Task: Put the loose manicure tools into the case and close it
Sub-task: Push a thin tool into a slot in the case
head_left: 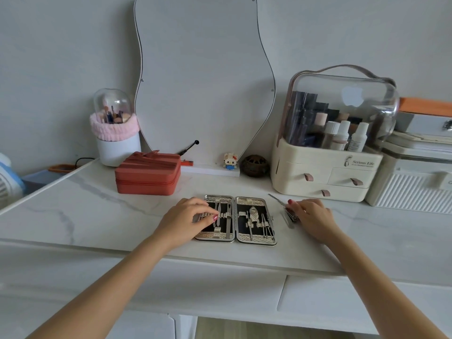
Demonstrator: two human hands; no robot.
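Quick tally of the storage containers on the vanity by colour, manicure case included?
Red zip case: 1
Cream drawer organizer: 1
White brush holder: 1
White ribbed box: 1
Silver manicure case, lying open: 1
Total: 5

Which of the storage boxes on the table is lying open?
The silver manicure case, spread flat between the left hand and right hand. The red zipped box is shut.
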